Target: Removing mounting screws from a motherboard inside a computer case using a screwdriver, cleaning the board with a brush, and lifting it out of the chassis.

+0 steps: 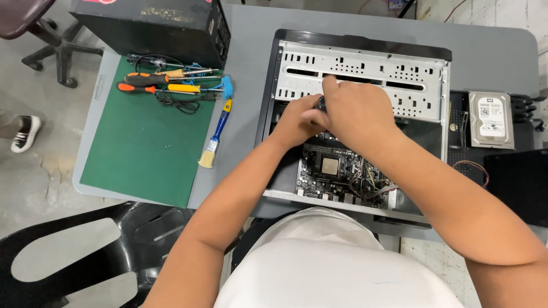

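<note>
Both hands meet over the open computer case, which lies on its side on the grey table so the motherboard faces up: the left hand and right hand close together around a small dark tool handle, though what its tip touches is hidden. A hard drive lies just right of the case, while screwdrivers and a blue-handled brush rest on the green mat, within reach

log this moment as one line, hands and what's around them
left hand: on dark tool | right hand: over tool, grip unclear | computer case: open, motherboard exposed | brush: on green mat | hard drive: right of case
</note>
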